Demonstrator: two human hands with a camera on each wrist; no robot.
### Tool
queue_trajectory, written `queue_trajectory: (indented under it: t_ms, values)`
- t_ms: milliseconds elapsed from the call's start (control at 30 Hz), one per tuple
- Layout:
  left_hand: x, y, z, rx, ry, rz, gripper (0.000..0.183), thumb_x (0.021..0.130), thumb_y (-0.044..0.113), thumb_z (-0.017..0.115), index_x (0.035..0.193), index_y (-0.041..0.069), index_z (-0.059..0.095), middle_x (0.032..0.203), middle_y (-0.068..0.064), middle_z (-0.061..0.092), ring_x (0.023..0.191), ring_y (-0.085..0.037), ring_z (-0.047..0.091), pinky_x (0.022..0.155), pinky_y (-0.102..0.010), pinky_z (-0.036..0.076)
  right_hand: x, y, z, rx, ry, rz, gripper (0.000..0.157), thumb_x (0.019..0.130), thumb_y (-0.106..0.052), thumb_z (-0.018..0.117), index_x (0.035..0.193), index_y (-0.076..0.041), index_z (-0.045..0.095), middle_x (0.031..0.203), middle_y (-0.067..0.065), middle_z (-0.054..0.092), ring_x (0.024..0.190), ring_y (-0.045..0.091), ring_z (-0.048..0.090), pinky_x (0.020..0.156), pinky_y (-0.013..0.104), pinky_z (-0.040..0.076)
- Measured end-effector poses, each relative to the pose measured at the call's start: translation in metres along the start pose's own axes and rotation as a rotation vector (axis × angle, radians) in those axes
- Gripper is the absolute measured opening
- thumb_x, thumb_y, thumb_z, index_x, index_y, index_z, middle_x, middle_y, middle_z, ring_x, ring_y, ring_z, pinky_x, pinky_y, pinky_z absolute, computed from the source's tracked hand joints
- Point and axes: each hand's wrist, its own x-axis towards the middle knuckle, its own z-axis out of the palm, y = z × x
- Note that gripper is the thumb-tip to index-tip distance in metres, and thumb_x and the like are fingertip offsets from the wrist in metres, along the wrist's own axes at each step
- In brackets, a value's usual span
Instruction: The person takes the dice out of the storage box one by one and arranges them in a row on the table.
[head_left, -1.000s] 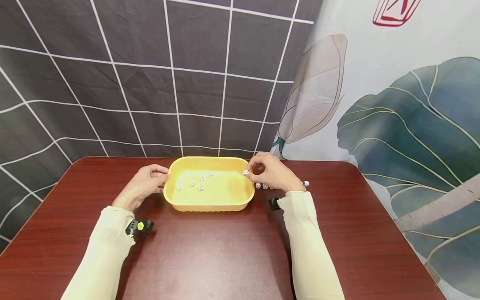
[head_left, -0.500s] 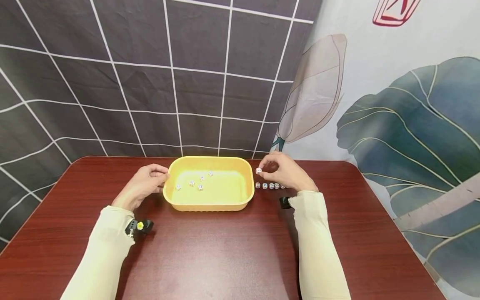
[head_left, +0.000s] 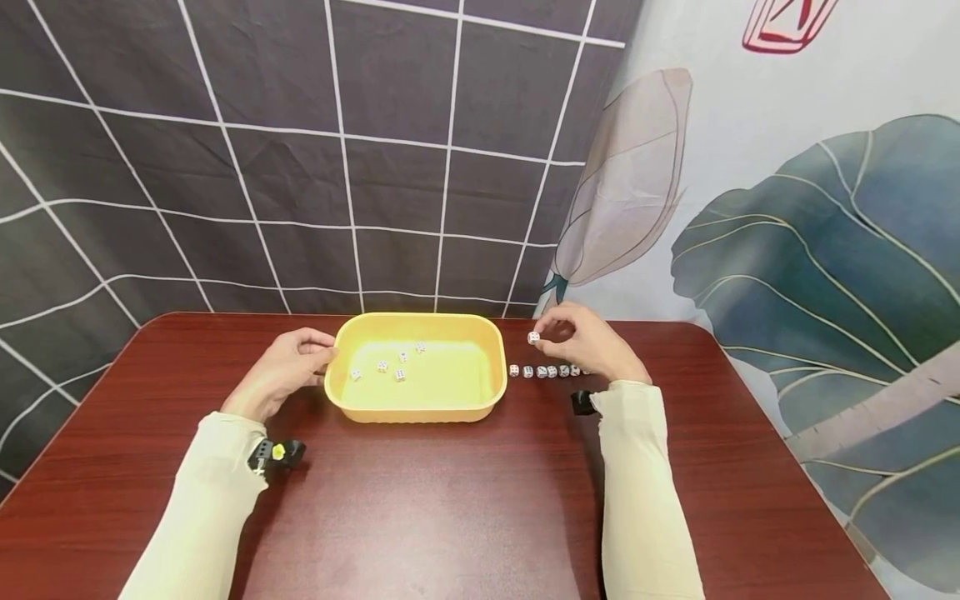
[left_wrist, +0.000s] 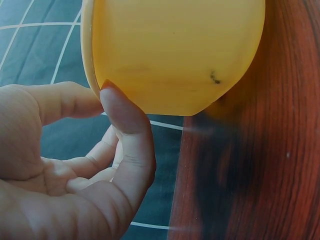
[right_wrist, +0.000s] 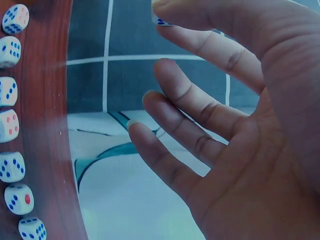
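Observation:
My left hand [head_left: 288, 371] pinches the left end of a yellow plastic tub [head_left: 416, 416]; in the left wrist view thumb and forefinger meet on the tub's rim [left_wrist: 88, 50]. Several white dice [head_left: 401, 375] lie scattered on the tub's floor, mostly toward its left half. To the right of the tub, my right hand [head_left: 588, 342] pinches one die [head_left: 533, 337] between thumb and fingertip, raised beyond a row of dice. In the right wrist view that held die [right_wrist: 161, 22] is mostly hidden behind the thumb, while the other fingers spread loosely.
A row of several dice [head_left: 542, 372] runs rightward from the tub along the dark red table [head_left: 420, 508], its right end partly behind my right hand. A dark grid-patterned cloth [head_left: 390, 192] hangs behind the table, and a leaf-printed cloth [head_left: 840, 250] hangs at the right.
My right hand has carried the die from over the tub's right rim out to the right, above the row, uncovering more row dice. My left hand stays on the tub.

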Motion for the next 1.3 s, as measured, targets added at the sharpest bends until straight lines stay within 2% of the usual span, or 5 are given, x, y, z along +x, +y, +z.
queue_trajectory:
  t_ms: [233, 433, 700, 867, 1300]
  values:
    - [-0.002, 0.000, 0.000, -0.003, 0.003, -0.003, 0.041, 0.103, 0.014, 0.053, 0.135, -0.011, 0.045, 0.110, -0.014, 0.064, 0.081, -0.009, 0.063, 0.071, -0.022, 0.058, -0.003, 0.001, -0.002, 0.001, -0.001, 0.015, 0.008, 0.089, -0.014, 0.077, 0.096, -0.014, 0.074, 0.100, 0.005, 0.070, 0.094, 0.021, 0.065, 0.086, 0.033, 0.055]
    - [-0.001, 0.000, 0.000, 0.000, 0.006, 0.003, 0.041, 0.103, 0.014, 0.054, 0.135, -0.010, 0.046, 0.111, -0.015, 0.064, 0.082, -0.009, 0.063, 0.071, -0.022, 0.058, -0.007, 0.014, -0.006, -0.047, 0.004, 0.043, 0.008, 0.089, -0.014, 0.077, 0.096, -0.016, 0.073, 0.102, 0.009, 0.066, 0.100, 0.025, 0.062, 0.086, 0.033, 0.052]
    - [0.000, -0.002, 0.000, 0.000, -0.003, 0.006, 0.042, 0.103, 0.014, 0.053, 0.136, -0.011, 0.045, 0.111, -0.014, 0.064, 0.080, -0.008, 0.063, 0.069, -0.022, 0.058, -0.013, 0.035, -0.011, -0.065, -0.029, 0.026, 0.008, 0.090, -0.013, 0.077, 0.096, -0.016, 0.074, 0.094, 0.002, 0.070, 0.087, 0.018, 0.064, 0.081, 0.032, 0.054]
    - [0.000, -0.001, 0.000, 0.005, -0.002, 0.013, 0.041, 0.103, 0.014, 0.053, 0.135, -0.011, 0.045, 0.109, -0.014, 0.065, 0.081, -0.009, 0.063, 0.069, -0.022, 0.058, -0.017, 0.043, -0.018, -0.077, -0.019, 0.037, 0.009, 0.089, -0.011, 0.077, 0.096, -0.014, 0.074, 0.095, 0.003, 0.070, 0.086, 0.016, 0.065, 0.079, 0.027, 0.053]
    - [-0.001, 0.001, 0.001, -0.015, -0.008, 0.010, 0.040, 0.102, 0.012, 0.053, 0.134, -0.011, 0.045, 0.106, -0.010, 0.065, 0.080, -0.007, 0.064, 0.070, -0.022, 0.059, -0.031, 0.075, -0.029, -0.184, -0.040, 0.074, 0.009, 0.088, -0.010, 0.076, 0.094, -0.016, 0.074, 0.097, 0.003, 0.069, 0.087, 0.016, 0.063, 0.080, 0.029, 0.052]
